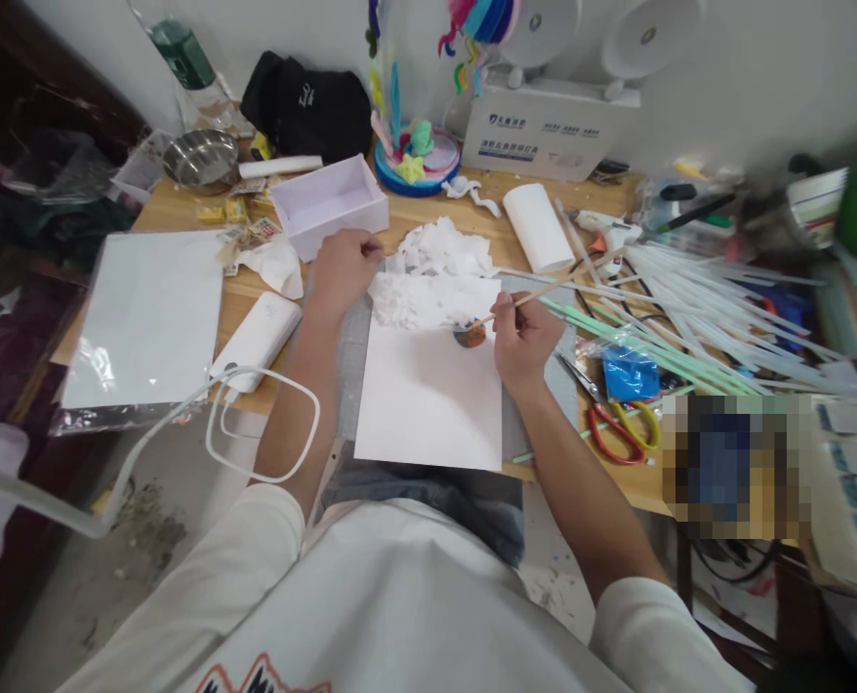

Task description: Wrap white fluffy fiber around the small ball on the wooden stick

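A white sheet (pixel 428 399) lies in front of me, its upper part covered with crumpled white paper bits (pixel 418 300). My right hand (pixel 524 332) pinches a thin wooden stick (pixel 533 295), whose tip touches a small round orange and dark patch (pixel 470 334) near the sheet's right edge. By the sheet's upper left corner is my left hand (pixel 348 265), its fingers curled together; what they hold, if anything, is too small to make out. Beyond the sheet sits a pile of torn white paper (pixel 444 248).
Scissors (pixel 616 431) and pale sticks (pixel 717 298) lie to the right. On the left are a white power bank (pixel 259 339) with a cable and a wrapped paper stack (pixel 150 318). A lilac box (pixel 334 219), paper roll (pixel 538 228) and metal bowl (pixel 201 161) stand behind.
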Tool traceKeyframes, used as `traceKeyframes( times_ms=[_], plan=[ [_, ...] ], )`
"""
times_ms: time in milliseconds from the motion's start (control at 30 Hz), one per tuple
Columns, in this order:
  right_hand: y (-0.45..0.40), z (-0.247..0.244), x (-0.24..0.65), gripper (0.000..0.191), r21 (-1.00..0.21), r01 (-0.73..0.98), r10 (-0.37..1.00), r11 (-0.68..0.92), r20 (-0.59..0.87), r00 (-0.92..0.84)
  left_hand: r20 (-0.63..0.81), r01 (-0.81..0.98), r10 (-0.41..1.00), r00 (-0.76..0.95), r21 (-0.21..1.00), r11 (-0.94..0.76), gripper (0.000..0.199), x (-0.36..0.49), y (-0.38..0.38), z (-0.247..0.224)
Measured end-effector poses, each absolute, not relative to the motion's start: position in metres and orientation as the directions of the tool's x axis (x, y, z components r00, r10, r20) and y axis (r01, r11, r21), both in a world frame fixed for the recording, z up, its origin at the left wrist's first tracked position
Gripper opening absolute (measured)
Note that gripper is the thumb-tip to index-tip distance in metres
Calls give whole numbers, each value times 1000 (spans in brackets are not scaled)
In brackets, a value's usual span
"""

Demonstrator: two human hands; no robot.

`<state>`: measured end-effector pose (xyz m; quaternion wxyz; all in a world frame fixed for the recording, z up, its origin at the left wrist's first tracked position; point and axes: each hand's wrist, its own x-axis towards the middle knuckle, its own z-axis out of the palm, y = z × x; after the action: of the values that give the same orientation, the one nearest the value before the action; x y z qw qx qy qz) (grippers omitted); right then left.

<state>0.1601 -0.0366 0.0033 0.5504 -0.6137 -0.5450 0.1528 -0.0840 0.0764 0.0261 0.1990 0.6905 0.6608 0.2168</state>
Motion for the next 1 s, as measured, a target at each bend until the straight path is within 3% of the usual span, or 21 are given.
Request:
traceKeyframes(
  times_ms=[200, 400, 667, 800, 1000],
  plan=[
    [-33, 2, 164, 41, -845, 503, 854, 183, 390, 345, 24, 870, 998, 59, 489, -63, 23, -65, 77, 13],
    [-34, -3, 161, 41, -846, 506, 894, 167, 347, 285, 117, 847, 991, 64, 519, -116, 8, -66, 89, -9],
    [-34, -4, 158, 41, -883, 438, 917, 169, 304, 259, 295, 771, 953, 63, 592, -234, 9, -64, 92, -9],
    [-35, -1, 160, 41, -863, 466, 895, 195, 351, 274, 420, 721, 907, 15, 624, -301, 10, -61, 88, 2],
    [-35, 1, 162, 41, -834, 534, 876, 141, 356, 325, 450, 456, 889, -85, 811, -366, 7, -54, 80, 13]
  ],
)
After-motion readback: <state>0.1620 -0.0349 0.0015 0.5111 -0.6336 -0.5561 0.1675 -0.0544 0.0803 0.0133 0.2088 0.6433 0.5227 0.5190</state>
